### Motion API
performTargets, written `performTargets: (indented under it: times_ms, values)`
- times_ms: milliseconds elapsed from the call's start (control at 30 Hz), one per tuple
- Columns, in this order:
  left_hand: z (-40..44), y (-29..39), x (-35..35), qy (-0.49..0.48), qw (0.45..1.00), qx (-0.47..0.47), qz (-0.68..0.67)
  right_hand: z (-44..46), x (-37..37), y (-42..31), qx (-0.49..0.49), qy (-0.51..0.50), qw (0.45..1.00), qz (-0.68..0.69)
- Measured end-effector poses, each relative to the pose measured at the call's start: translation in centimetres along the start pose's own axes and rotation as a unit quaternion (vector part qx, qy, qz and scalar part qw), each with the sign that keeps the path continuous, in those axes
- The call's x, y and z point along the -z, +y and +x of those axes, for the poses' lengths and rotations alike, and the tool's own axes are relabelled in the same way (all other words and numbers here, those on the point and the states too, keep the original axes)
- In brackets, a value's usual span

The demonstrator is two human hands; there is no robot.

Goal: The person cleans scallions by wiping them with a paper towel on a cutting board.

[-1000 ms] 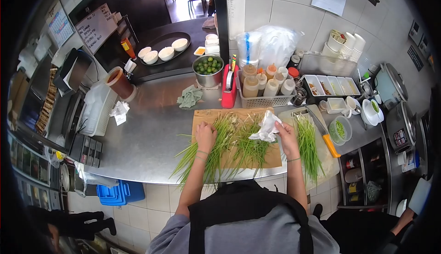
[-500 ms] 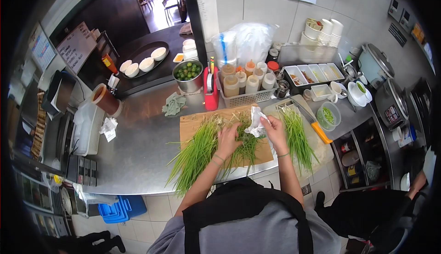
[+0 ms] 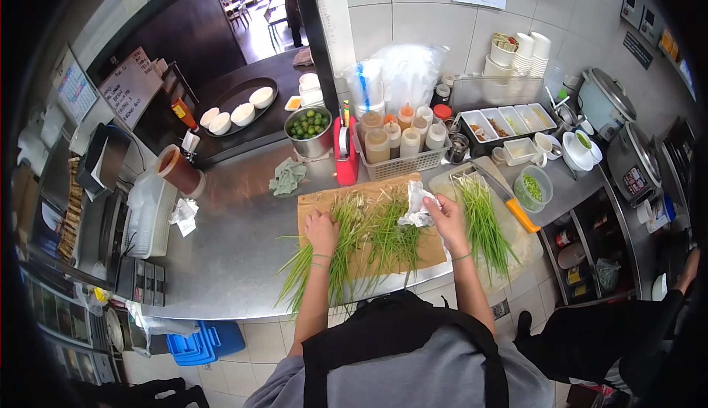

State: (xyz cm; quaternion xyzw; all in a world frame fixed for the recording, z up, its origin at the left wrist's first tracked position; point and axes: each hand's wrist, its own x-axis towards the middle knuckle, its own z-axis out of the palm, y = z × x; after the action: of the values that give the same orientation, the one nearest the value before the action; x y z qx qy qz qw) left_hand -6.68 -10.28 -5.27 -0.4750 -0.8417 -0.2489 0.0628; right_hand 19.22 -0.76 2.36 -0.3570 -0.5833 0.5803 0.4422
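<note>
My left hand is over the left side of a pile of long thin green onions, its fingers curled down on some stalks and their tips partly hidden. The pile lies on a sheet of brown paper, roots toward the back. Pinched in my right hand is a crumpled white paper, just above the paper's right side. Between my hands lie loose, thinner green stalks. Right of my right hand, another bunch of green onions rests on a white cutting board.
An orange-handled knife lies on the board beside a tub of chopped greens. Behind the paper stand a basket of sauce bottles, a red tape dispenser and a pot of green limes. Another person stands at right.
My left hand has moved left from the middle of the pile, spreading the green onions apart and baring brown paper. My right hand keeps the crumpled paper. The view has shifted slightly.
</note>
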Motion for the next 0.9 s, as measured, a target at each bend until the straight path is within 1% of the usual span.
performTargets:
  times_ms: [33, 133, 167, 233, 333, 467, 533, 633, 733, 833, 900]
  values:
    - [-0.1, -0.3, -0.2, -0.007, 1.000, 0.004, 0.002, 0.1, -0.2, 0.1, -0.010, -0.004, 1.000, 0.015]
    - [-0.1, -1.7, -1.0, 0.018, 0.999, -0.007, -0.044, 0.2, -0.3, 0.5, -0.023, -0.022, 0.999, 0.037]
    - [-0.1, -2.3, -1.1, 0.011, 0.998, -0.002, -0.064, 0.2, -0.2, 0.5, -0.024, -0.029, 0.998, 0.040]
    - [0.1, -2.5, 0.3, 0.001, 0.995, 0.007, -0.104, 0.0, -0.4, -0.4, -0.021, -0.027, 0.997, 0.069]
    - [0.3, -2.6, 0.9, 0.020, 0.994, 0.028, -0.103, 0.3, -0.4, -0.4, -0.009, -0.027, 0.994, 0.104]
    - [0.8, -2.5, 1.1, -0.043, 0.977, -0.055, -0.204, 0.7, -0.4, 0.1, -0.010, -0.032, 0.990, 0.135]
    - [0.5, -1.7, 0.0, -0.075, 0.955, -0.084, -0.276, 0.7, -0.7, 0.0, -0.013, -0.031, 0.990, 0.136]
    - [0.1, 0.9, -0.5, -0.174, 0.885, 0.003, -0.432, 0.5, -1.1, -0.2, -0.016, -0.028, 0.990, 0.135]
    - [-0.2, 3.3, 0.2, -0.214, 0.795, 0.018, -0.568, 0.5, -0.8, -0.4, -0.015, -0.024, 0.989, 0.145]
    - [-0.1, 4.5, 0.7, -0.236, 0.756, -0.004, -0.611, 0.5, 0.0, 0.0, -0.013, -0.011, 0.989, 0.147]
    - [-0.1, 4.7, 1.7, -0.214, 0.866, -0.085, -0.443, 0.2, 0.2, -0.4, -0.016, 0.010, 0.989, 0.147]
